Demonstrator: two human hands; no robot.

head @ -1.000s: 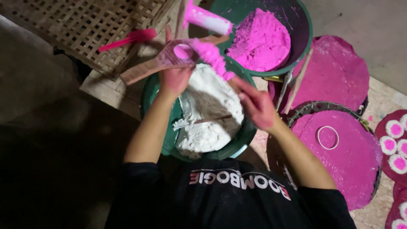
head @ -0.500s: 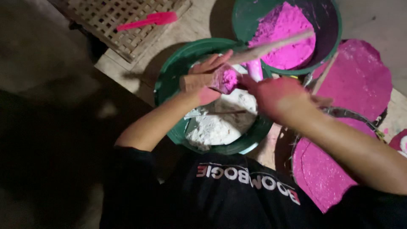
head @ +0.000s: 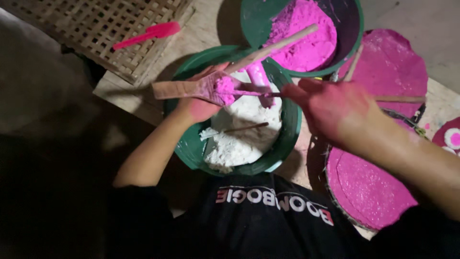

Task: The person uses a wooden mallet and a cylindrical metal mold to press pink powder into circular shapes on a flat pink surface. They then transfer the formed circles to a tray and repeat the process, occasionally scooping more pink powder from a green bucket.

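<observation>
Left hand: closed around a flat wooden paddle with a lump of pink paste on it, over the green bowl of white paste.
Right hand: pink-stained, gripping a thin stick and poking the pink lump.
Far: another bowl with pink powder.
Right: pink round sheets.
Far left: pink spatula on a woven mat.

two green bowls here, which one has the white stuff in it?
The nearer green bowl, under the left hand, holds white powder. The far green bowl at the top holds pink powder.
</observation>
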